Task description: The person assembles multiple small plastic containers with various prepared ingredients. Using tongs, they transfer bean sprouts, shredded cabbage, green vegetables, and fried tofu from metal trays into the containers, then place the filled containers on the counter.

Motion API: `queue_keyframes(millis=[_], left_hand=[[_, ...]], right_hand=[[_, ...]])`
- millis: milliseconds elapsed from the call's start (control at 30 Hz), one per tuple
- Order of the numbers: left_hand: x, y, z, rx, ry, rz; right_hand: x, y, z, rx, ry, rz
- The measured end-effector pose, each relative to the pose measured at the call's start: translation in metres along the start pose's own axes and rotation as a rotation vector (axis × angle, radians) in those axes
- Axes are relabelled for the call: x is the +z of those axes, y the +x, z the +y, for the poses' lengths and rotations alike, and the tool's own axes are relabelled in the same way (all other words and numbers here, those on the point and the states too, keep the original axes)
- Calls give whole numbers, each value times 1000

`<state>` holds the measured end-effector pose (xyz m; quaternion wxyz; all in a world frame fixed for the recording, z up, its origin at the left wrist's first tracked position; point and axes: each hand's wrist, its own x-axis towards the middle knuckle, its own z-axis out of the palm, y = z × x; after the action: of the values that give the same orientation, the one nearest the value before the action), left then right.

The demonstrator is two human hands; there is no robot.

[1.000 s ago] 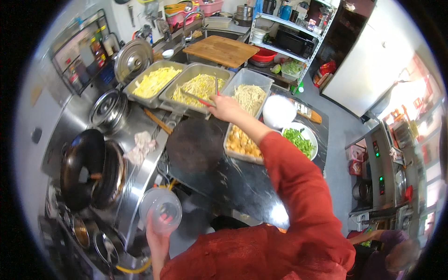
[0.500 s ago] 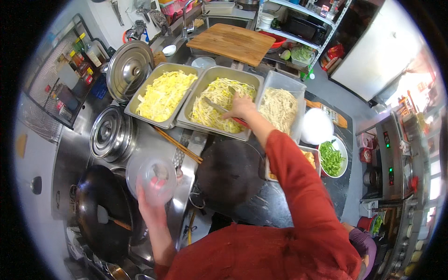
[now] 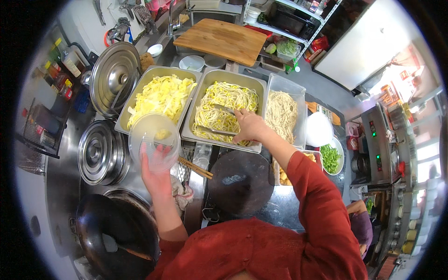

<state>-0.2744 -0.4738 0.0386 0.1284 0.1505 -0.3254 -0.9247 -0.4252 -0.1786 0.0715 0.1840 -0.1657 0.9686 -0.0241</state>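
My left hand (image 3: 157,171) holds up a clear round plastic bowl (image 3: 139,135) from below, its fingers showing through the wall. A small yellow patch shows in the bowl; I cannot tell whether it lies inside or shows through. My right hand (image 3: 249,127) grips metal tongs (image 3: 224,109), whose two arms reach into bean sprouts (image 3: 231,95). The sprouts lie in a steel tray (image 3: 259,84). To its left, a second steel tray holds pale yellow shredded cabbage (image 3: 161,95), partly behind the bowl. On the right, pale noodle-like strands (image 3: 281,114) fill a clear plastic bin (image 3: 301,95).
A round dark board (image 3: 240,186) lies nearest me, with chopsticks (image 3: 196,168) beside it. Black wok (image 3: 112,228) and steel lids (image 3: 100,151) stand left. A wooden cutting board (image 3: 224,39) spans the back. Chopped greens (image 3: 330,158) sit at right; a person (image 3: 361,226) stands beyond.
My left hand has brought the bowl up and right, over the front edge of the cabbage tray. The tongs sit nearer the front of the sprouts. The view has shifted a little.
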Motion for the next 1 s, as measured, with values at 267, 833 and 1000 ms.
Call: queue_keyframes(millis=[267,833,1000], left_hand=[[3,17,-5,-21,78,65],[42,50,-40,28,324,38],[72,62,-68,51,516,39]], right_hand=[[-12,-33,20,-9,137,188],[-83,-100,49,-94,446,483],[-131,-121,42,-129,685,529]])
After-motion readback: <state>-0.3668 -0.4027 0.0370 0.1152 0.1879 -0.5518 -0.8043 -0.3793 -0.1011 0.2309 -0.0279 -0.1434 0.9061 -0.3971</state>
